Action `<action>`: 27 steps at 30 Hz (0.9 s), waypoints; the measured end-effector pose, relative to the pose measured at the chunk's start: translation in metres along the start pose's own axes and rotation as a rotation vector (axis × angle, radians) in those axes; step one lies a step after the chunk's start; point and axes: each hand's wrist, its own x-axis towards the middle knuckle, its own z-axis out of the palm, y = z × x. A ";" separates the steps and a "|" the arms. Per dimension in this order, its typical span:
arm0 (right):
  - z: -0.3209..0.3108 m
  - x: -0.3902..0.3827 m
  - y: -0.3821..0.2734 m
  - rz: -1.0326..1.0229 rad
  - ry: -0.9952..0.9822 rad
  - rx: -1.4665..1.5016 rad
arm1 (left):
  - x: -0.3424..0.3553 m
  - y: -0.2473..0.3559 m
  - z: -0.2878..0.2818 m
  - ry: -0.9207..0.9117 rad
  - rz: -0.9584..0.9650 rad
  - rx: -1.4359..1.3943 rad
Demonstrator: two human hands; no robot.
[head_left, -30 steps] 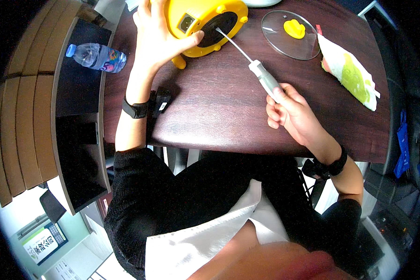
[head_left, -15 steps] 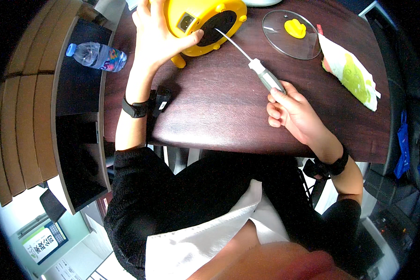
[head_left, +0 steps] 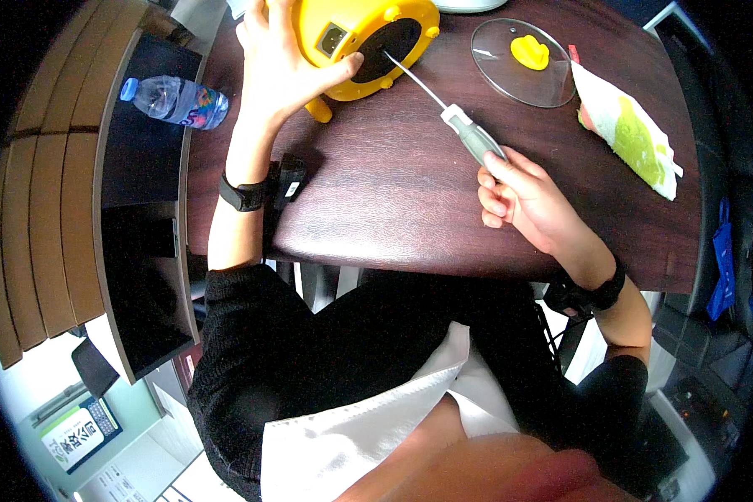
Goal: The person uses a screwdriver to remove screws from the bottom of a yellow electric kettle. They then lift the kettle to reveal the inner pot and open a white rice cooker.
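Note:
A yellow small electric pot [head_left: 362,18] lies tipped on its side at the far edge of my view, its black round base and power socket turned toward me. My left hand [head_left: 289,67] is closed round its left side, thumb pressed near the base. In my right hand [head_left: 519,191] I grip a screwdriver [head_left: 475,136] by its grey and white handle. The thin metal shaft points up and left, and its tip meets the black base. Whether it sits in a screw is too small to tell.
A round glass lid [head_left: 510,79] with a yellow knob lies right of the pot, beside a folded green and white cloth [head_left: 632,138]. A plastic water bottle [head_left: 176,101] lies left of the dark wooden table [head_left: 393,201], on a dark shelf surface. Black straps circle both wrists.
The screwdriver and right hand have shifted very slightly up and left, and the handle appears turned a little. The pot has tilted slightly to the left under my left hand.

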 end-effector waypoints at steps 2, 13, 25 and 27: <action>-0.004 0.005 0.004 -0.041 -0.037 -0.057 | -0.001 0.000 0.000 0.003 -0.013 0.017; 0.001 -0.002 0.004 -0.064 -0.021 0.025 | -0.002 0.005 -0.003 -0.013 -0.017 0.019; 0.002 -0.001 0.007 -0.041 -0.051 -0.031 | -0.001 0.008 -0.005 -0.021 -0.021 0.028; 0.003 -0.002 0.008 -0.034 -0.043 -0.017 | -0.002 0.008 -0.005 -0.025 -0.036 0.023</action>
